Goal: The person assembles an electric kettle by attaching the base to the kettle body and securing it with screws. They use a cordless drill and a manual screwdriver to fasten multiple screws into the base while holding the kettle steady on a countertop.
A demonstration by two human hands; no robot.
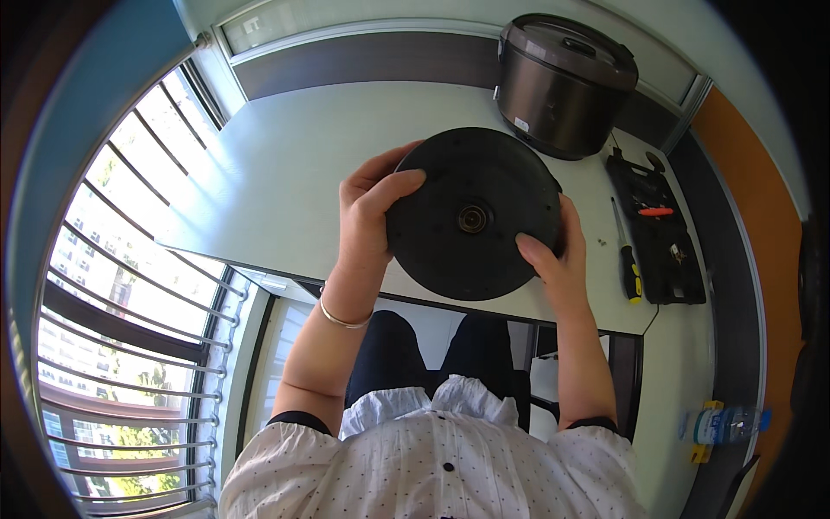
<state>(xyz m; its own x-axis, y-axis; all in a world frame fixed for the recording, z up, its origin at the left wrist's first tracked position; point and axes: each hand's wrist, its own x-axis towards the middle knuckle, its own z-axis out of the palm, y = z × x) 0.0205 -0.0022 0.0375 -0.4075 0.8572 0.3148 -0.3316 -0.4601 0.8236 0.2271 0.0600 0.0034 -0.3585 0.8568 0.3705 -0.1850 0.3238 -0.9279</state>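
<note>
A black round plate (pixel 467 259) with a small coil spring (pixel 472 219) at its centre is held up above the desk's near edge, its face turned toward me. My left hand (pixel 373 201) grips the plate's left rim, thumb on the face and fingers behind. At the lower right rim my right hand (pixel 560 259) is closed on it in the same way. The fingers behind the plate are mostly hidden.
A brown rice cooker (pixel 562 86) stands at the back right of the white desk (pixel 285 156). To the right lie a yellow-and-black screwdriver (pixel 629 268) and a black tool case (pixel 661 242) with a red-orange tool (pixel 655 211). A water bottle (pixel 726 426) lies at the lower right. A barred window (pixel 130 346) is on the left.
</note>
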